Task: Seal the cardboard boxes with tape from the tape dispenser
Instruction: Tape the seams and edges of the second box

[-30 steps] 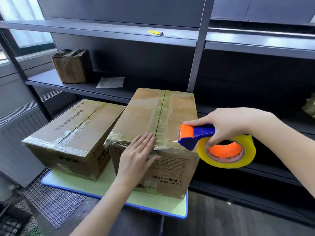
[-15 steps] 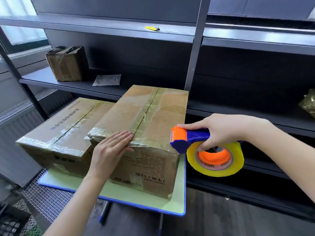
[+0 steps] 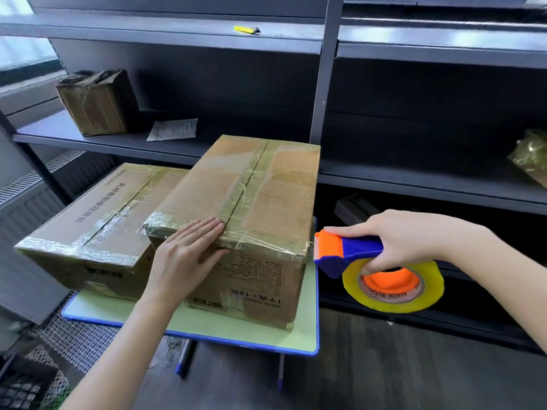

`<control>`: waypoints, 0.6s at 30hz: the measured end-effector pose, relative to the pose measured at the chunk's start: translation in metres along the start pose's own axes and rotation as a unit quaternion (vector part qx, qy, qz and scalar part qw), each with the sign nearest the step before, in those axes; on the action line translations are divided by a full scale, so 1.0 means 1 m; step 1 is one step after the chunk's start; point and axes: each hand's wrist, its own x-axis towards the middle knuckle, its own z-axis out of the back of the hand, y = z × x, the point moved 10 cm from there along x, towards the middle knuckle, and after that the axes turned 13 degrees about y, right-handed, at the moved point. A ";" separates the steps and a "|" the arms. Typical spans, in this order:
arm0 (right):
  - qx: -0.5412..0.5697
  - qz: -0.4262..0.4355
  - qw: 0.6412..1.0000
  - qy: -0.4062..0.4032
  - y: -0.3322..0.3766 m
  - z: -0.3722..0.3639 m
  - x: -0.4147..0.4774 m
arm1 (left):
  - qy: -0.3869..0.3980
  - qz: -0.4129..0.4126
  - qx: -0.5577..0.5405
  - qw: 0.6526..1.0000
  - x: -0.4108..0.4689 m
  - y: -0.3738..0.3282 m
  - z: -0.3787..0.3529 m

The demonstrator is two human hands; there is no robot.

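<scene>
Pressing front edge of taped brown cardboard box [image 3: 260,190], L hand [image 3: 186,255] flat, fingers together; R hand [image 3: 405,241] grips blue-orange tape dispenser [image 3: 352,248], curled fingers partly hidden.

Pretty bright overall, soft daylight coming in from the window [image 3: 11,10] top left, which is blown out white. The dark shelves [image 3: 148,34] pick up a pale sheen, and the clear tape [image 3: 260,241] on the nearer cardboard box [image 3: 284,179] glints a bit. Shadows are soft. Wide-angle bend at the edges, and the bottom-left corner is smeary. The tape dispenser [image 3: 349,250] looks sharp and punchy.
</scene>
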 end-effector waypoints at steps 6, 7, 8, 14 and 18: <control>-0.048 -0.004 0.999 -0.018 -0.001 -0.002 -0.001 | 0.025 0.028 0.080 0.996 0.004 -0.020 -0.004; -0.055 -0.009 0.998 -0.022 -0.003 -0.001 -0.003 | 0.027 0.023 0.092 0.995 0.006 -0.029 -0.006; -0.063 -0.014 0.998 -0.025 -0.005 0.000 -0.004 | 0.029 0.008 0.099 0.995 0.008 -0.041 -0.008; -0.061 -0.026 0.998 -0.024 -0.011 -0.003 -0.004 | 0.037 -0.120 0.073 0.989 0.031 -0.133 -0.049; -0.041 -0.022 0.998 -0.038 -0.011 -0.001 -0.006 | -0.014 -0.114 0.024 0.993 0.033 -0.125 -0.046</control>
